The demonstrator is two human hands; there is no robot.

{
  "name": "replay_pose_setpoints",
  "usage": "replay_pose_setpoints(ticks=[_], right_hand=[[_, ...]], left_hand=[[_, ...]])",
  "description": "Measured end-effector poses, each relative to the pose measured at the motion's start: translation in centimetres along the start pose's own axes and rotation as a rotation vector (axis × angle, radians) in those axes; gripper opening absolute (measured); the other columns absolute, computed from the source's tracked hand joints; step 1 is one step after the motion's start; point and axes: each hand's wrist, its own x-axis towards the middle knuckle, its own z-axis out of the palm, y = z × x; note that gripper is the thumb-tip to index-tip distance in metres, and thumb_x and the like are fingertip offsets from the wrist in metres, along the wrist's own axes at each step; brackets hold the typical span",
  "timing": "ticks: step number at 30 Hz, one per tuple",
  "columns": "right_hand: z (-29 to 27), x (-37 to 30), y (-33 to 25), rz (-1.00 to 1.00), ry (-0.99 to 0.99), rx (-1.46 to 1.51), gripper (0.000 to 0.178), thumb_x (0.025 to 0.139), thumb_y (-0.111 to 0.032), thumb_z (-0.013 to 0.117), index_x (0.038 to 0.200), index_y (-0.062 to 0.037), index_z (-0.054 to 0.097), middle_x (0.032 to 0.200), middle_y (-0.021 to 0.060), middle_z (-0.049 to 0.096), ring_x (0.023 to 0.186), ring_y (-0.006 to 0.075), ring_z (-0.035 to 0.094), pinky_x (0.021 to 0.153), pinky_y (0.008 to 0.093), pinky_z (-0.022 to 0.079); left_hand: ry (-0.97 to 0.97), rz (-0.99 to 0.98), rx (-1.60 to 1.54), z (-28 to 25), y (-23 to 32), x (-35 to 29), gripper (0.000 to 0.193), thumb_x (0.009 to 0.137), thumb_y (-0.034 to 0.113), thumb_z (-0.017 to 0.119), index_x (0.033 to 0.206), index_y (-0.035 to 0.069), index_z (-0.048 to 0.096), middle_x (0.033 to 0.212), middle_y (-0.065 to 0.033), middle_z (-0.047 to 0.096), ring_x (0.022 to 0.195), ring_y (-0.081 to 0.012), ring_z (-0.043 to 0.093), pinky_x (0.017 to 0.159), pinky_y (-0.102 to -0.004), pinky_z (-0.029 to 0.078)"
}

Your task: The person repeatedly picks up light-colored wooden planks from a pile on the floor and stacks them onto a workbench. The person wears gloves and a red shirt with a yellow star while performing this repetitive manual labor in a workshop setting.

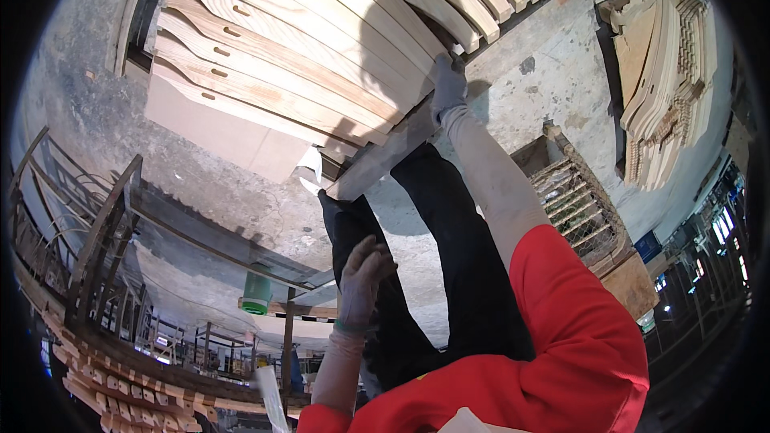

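Pale curved wooden boards (265, 48), each with a small slot near one end, lie side by side ahead of me. My right hand (449, 88), in a grey glove, is stretched far forward with its fingers at the near end of one board, beside a dark gap in the row. Its fingertips are partly in shadow, and they look closed on that board end. Held back over my left leg, my left hand (365, 277) wears a light glove. Its fingers are loosely bent and apart, with nothing visible in them.
More stacked curved wooden pieces (662, 80) lean at the far right. A slatted crate (573, 196) stands right of my legs. On the left are a metal-framed rack (104, 232) and a green container (256, 294). Cardboard (216, 128) lies under the boards' left side.
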Motion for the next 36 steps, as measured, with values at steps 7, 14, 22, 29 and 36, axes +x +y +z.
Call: replay_pose_setpoints(ticks=[7,14,22,29,36], right_hand=[[-1.6,-1.8,0.9,-0.402,-0.131,-0.843,0.087,0.063,-0.019,0.077,0.133,0.0004,0.029,0.113,0.0168,0.054,0.099,0.0312,0.057,0.09,0.0386,0.045],[-1.6,-2.9,3.9,-0.084,-0.117,-0.547,0.073,0.07,-0.027,0.078,0.126,0.0028,0.043,0.111,0.0163,0.055,0.095,0.0287,0.058,0.084,0.0347,0.048],[1.3,-5.0,8.5,0.169,0.028,-0.514,0.048,0.086,-0.046,0.058,0.094,0.0004,0.063,0.078,0.0158,0.065,0.075,0.0279,0.063,0.068,0.0372,0.047],[-1.7,-5.4,9.0,-0.148,-0.375,-0.752,0.044,0.089,-0.043,0.049,0.1,-0.0023,0.062,0.078,0.022,0.063,0.077,0.038,0.062,0.067,0.0431,0.048],[-1.0,-5.7,5.6,-0.424,-0.43,-1.196,0.045,0.086,-0.022,0.051,0.13,-0.0142,0.047,0.076,0.0209,0.061,0.07,0.0349,0.063,0.058,0.0494,0.048]], left_hand=[[-0.132,0.076,-0.051,3.7,2.0,3.0,0.04,0.093,0.01,0.049,0.13,-0.001,0.041,0.111,-0.0135,0.055,0.1,-0.0221,0.059,0.088,-0.0381,0.051],[-0.026,0.014,0.024,3.4,1.2,2.5,0.04,0.092,0.009,0.051,0.129,0.0,0.042,0.112,-0.0135,0.055,0.098,-0.0218,0.06,0.087,-0.038,0.051],[-0.034,-0.013,0.047,2.6,0.7,2.9,0.04,0.092,0.01,0.051,0.13,0.0,0.042,0.113,-0.0139,0.055,0.098,-0.0225,0.06,0.087,-0.0381,0.052],[-0.097,-0.037,0.057,3.8,0.2,3.2,0.041,0.092,0.01,0.051,0.13,-0.001,0.041,0.112,-0.0141,0.055,0.098,-0.0221,0.06,0.087,-0.0365,0.052],[-0.064,-0.017,0.117,3.5,0.9,2.0,0.04,0.092,0.009,0.05,0.129,-0.001,0.042,0.111,-0.0139,0.056,0.095,-0.0221,0.061,0.085,-0.035,0.052]])
